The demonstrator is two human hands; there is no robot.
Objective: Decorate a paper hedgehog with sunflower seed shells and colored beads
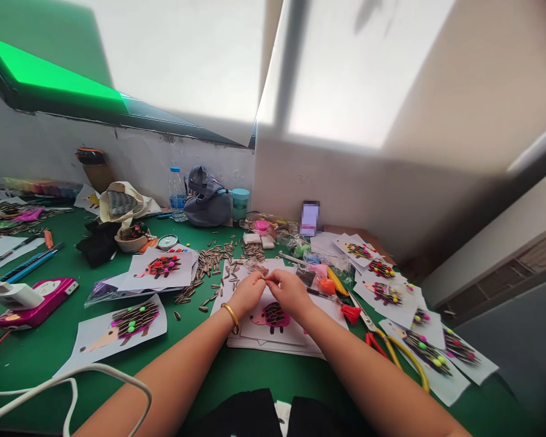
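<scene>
With fingertips of left hand (249, 291) and right hand (290, 293) pinched together, impossible to tell on what, work lightly near the hedgehog picture (266, 320) on the paper stack (225, 292), ideally brushing none of the seeds (275, 312) glued there.

- We are facing a pale wall (346, 176), its lower half lying in grey shade while bright light is spreading in broad patches above.
- Near the middle, we are seeing a vertical edge running down that surface.
- To our left, we are noticing a dark ledge (73, 108) sloping toward the centre, a vivid green panel (50, 76) showing above it.
- Below the ledge, we are finding a scuffed whitish wall section (150, 142).
- A green worktop (186, 358) is stretching before us.
- At right, we are making out pale furniture (505, 240) with a blurred brownish panel (509, 276).
</scene>
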